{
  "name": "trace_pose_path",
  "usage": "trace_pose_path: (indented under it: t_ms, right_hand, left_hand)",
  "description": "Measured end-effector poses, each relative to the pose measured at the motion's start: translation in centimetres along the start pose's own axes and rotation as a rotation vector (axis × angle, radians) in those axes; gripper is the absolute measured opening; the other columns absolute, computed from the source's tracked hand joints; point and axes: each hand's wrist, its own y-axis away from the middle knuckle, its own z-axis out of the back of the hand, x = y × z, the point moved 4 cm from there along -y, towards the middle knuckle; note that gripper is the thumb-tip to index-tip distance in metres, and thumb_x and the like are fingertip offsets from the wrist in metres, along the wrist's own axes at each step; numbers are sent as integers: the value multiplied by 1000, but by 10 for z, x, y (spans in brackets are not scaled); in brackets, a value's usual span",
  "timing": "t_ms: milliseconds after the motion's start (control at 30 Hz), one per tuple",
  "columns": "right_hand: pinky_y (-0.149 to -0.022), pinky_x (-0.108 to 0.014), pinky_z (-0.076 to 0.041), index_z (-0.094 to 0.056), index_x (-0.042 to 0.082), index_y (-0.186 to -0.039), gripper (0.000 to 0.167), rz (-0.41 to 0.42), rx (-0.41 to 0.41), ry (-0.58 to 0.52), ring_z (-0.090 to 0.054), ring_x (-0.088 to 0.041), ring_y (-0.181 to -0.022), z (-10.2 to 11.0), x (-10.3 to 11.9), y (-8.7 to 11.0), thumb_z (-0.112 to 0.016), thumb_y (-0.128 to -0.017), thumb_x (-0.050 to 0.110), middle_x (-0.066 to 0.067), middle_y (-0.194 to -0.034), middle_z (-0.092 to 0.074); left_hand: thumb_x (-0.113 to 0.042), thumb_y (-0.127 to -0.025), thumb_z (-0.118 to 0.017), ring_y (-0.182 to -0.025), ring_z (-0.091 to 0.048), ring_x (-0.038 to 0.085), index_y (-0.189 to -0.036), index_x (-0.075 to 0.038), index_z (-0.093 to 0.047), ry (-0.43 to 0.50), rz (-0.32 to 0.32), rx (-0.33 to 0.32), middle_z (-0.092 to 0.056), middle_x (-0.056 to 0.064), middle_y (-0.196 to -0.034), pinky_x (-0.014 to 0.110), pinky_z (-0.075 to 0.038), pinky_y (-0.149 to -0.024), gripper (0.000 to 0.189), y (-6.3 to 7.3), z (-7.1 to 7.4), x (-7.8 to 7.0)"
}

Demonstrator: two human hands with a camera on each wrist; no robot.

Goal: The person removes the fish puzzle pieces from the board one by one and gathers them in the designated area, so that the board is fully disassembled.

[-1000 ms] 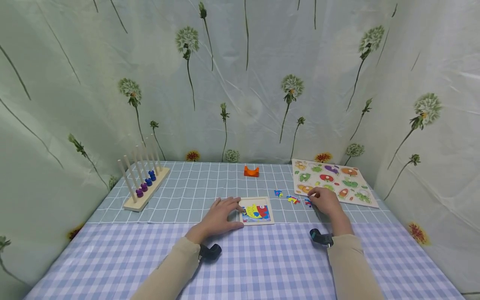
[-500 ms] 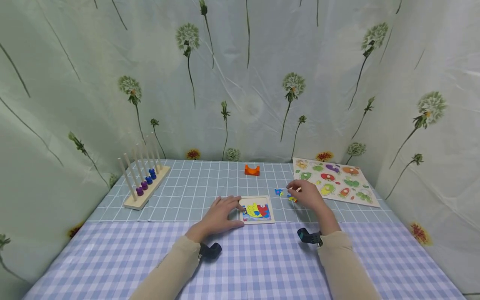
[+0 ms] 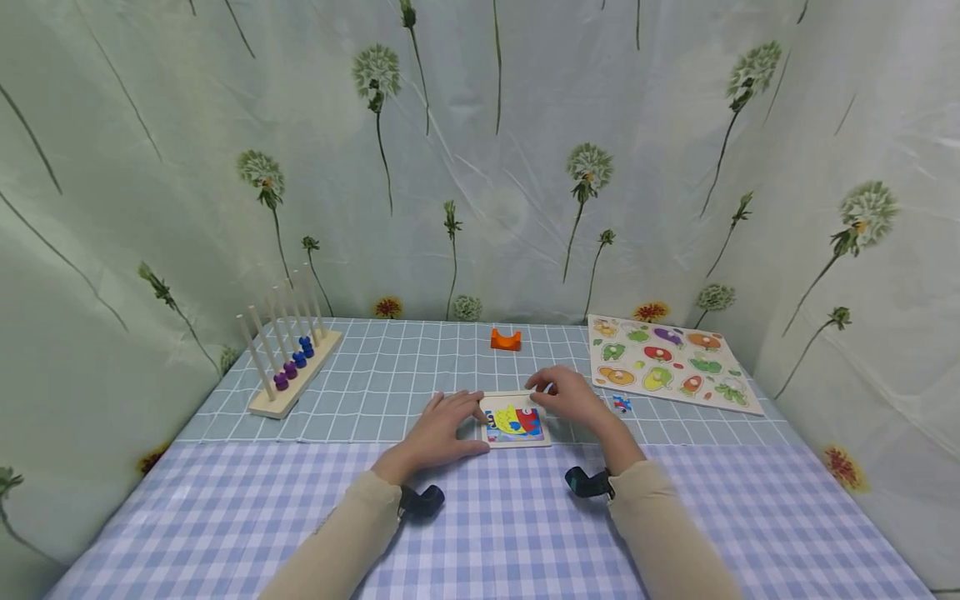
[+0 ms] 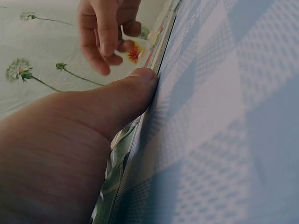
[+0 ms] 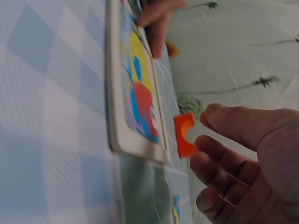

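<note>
A wooden-framed jigsaw puzzle (image 3: 517, 421) lies on the table with a yellow, red and blue picture. My left hand (image 3: 442, 433) rests at its left side, the thumb touching the near edge and the other fingers spread over the left border. Over the far right corner hovers my right hand (image 3: 566, 396); in the right wrist view its thumb (image 5: 243, 123) stands apart from loosely bent fingers, with nothing seen between them. A loose blue and red puzzle piece (image 3: 622, 403) lies to its right. Another loose piece (image 5: 176, 208) shows in the right wrist view, but the right hand hides that spot from above.
A wooden vegetable puzzle board (image 3: 663, 362) lies at the back right. An orange curved block (image 3: 506, 340) sits behind the frame. At the left stands a wooden peg rack (image 3: 300, 375) with blue and purple pieces on it. A patterned curtain (image 3: 495, 167) closes off the back.
My right hand has moved left from beside the vegetable board to the framed puzzle's far right corner, uncovering the blue and red piece. My left hand has stayed in place.
</note>
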Motion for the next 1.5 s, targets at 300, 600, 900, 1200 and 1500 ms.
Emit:
trace_pose_path:
  t_ms: [300,600,900,1200,1500]
  right_hand:
    - [-82,-29,-53,-72,16,-112,20,45,74,-27,-56,-15,-87,-21,20,-6,-72,-92,21,1,-99,-67]
    - [-83,-32,-53,-71,14,-113,24,144,133,-30,-59,-13,-88,-39,30,-11,-73,-90,16,-1,-102,-68]
    - [-78,-31,-45,-72,16,-113,25,188,135,74,-51,-14,-85,-47,36,-5,-76,-88,17,-1,-97,-61]
    - [-83,-33,-48,-69,17,-111,24,186,125,69,-54,-15,-89,-49,38,-4,-75,-88,14,-4,-101,-60]
    - [-79,-33,-47,-62,23,-108,26,152,113,29,-54,-16,-87,-50,37,-3,-75,-88,14,-3,-102,-58]
  left_hand:
    - [-50,-85,-74,-150,-34,31,-105,-29,-64,3,-19,-8,-44,1,-158,65,-13,-122,31,-1,1,0]
    - [-49,-85,-75,-149,-36,32,-101,-27,-62,11,-51,-27,-46,1,-156,65,-16,-121,30,1,3,-2]
    - [-48,-85,-75,-148,-37,32,-101,-27,-62,12,-46,-27,-46,2,-156,65,-15,-121,29,-1,3,-2]
    - [-47,-85,-76,-148,-37,32,-102,-26,-64,14,-45,-28,-47,2,-155,65,-15,-121,30,0,3,-1]
    - [-48,-85,-75,-149,-36,33,-104,-25,-66,12,-33,-25,-46,4,-156,64,-15,-122,32,0,2,-1]
